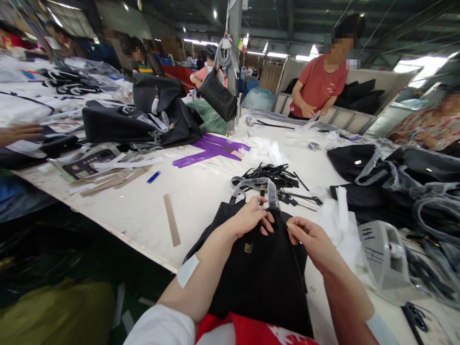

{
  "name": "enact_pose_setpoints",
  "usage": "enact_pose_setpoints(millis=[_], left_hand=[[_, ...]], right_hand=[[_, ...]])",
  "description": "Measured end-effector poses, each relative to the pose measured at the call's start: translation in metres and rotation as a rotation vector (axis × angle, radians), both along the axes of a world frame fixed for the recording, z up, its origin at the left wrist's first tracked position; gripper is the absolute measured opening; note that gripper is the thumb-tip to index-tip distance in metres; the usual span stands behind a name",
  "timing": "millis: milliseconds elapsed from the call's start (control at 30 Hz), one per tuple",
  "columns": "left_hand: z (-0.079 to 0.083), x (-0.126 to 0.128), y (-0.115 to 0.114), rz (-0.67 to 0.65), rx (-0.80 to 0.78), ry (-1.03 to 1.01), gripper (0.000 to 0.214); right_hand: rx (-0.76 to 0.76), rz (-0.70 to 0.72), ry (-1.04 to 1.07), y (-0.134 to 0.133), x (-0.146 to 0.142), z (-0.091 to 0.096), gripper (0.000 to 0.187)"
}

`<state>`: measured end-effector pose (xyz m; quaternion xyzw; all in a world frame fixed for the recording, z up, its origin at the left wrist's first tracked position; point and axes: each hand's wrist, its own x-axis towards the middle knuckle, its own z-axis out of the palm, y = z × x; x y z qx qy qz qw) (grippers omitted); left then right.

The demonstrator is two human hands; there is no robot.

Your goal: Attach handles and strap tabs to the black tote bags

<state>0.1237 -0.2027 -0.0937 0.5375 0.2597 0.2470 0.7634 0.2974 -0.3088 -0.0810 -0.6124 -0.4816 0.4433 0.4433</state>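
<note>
A black handbag (266, 278) with a small gold lock plate (248, 247) lies before me, its lower end against my body. Its handle (272, 194) is wrapped in clear film and points away from me. My left hand (256, 218) is at the bag's mouth, with bent fingers around the short black strap (263, 190) with a gold buckle; the palm hides part of the strap. At the bag's right upper edge, my right hand (304, 235) is closed in a pinch, thumb against forefinger. The bit of edge between those fingertips is mostly hidden.
Black straps (275, 176) are heaped beyond the bag. Purple strips (210, 147), a blue lighter-like object (153, 177) and a brown strip (171, 220) lie leftward. A tape dispenser (383, 258), phone (419, 318) and bags (424, 165) are rightward. A co-worker (321, 86) stands opposite.
</note>
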Motion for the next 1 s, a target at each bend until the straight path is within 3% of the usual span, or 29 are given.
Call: enact_pose_setpoints(millis=[100, 167, 233, 333, 433, 533, 600, 667, 733, 800, 933, 1000], left_hand=[[0.011, -0.022, 0.004, -0.271, -0.046, -0.106, 0.025], [0.018, -0.034, 0.006, -0.426, -0.07, -0.187, 0.035], [0.023, -0.039, 0.005, -0.485, -0.074, -0.266, 0.047], [0.025, -0.036, 0.002, -0.389, -0.027, -0.306, 0.049], [0.023, -0.028, 0.003, -0.19, 0.131, -0.11, 0.04], [0.03, -0.024, 0.009, 0.026, 0.54, 0.222, 0.047], [0.041, -0.02, 0.015, 0.129, 0.871, 0.307, 0.038], [0.054, -0.013, 0.019, 0.063, 1.044, 0.24, 0.025], [0.062, 0.0, 0.021, -0.106, 1.008, 0.143, 0.021], [0.063, 0.016, 0.019, -0.171, 0.929, 0.155, 0.024], [0.046, 0.04, 0.006, -0.04, 1.0, 0.228, 0.013], [0.037, 0.043, 0.003, -0.036, 1.003, 0.215, 0.007]], right_hand=[[0.006, 0.03, 0.007, -0.003, 0.002, -0.002, 0.03], [0.003, 0.049, 0.006, -0.003, 0.004, -0.002, 0.03], [0.007, 0.058, 0.02, -0.002, 0.005, -0.001, 0.031], [0.021, 0.061, 0.09, 0.0, 0.006, -0.001, 0.033], [0.025, 0.04, 0.211, 0.001, 0.007, -0.001, 0.033], [0.028, 0.01, 0.345, 0.002, 0.01, -0.001, 0.033], [0.03, 0.003, 0.408, 0.003, 0.012, 0.0, 0.032], [0.028, 0.0, 0.461, 0.002, 0.013, 0.001, 0.031], [0.027, -0.003, 0.522, 0.001, 0.013, 0.004, 0.03], [0.028, -0.011, 0.578, 0.0, 0.013, 0.005, 0.031], [0.055, -0.025, 0.596, -0.003, 0.013, 0.002, 0.035], [0.064, -0.035, 0.556, -0.002, 0.015, -0.004, 0.037]])
